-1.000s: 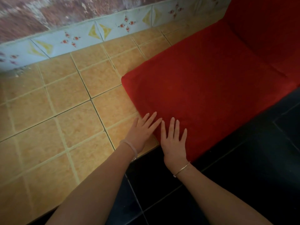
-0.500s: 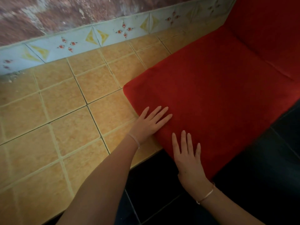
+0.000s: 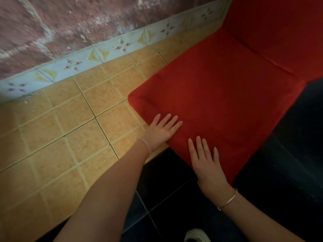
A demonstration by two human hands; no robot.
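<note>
A wide tiled surface (image 3: 52, 137) of tan squares is filling the left half of the view, running along a rough wall (image 3: 70, 23). A large red cloth (image 3: 218, 105) is lying flat across the right part of that surface. Its near edge is hanging past the surface's front edge, above a dark floor (image 3: 288, 163).

Two bare arms are reaching in from below. The left grip (image 3: 161, 130) is resting palm down on the cloth's left edge, close to the near corner, fingers straight and spread. The right grip (image 3: 206, 161) is lying flat on the near edge, fingers straight and slightly apart. Neither is pinching anything.

A second ago both grips were lying side by side at that corner. Now the right one is sitting farther along the near edge, apart from the left, which is reaching a little deeper onto the cloth. This reads as a smoothing stroke working outward, with the corner likely flattened and the rest of the near edge not yet done.

A thin bangle (image 3: 228, 200) is circling the right wrist and a pale band (image 3: 146, 145) the left.
</note>
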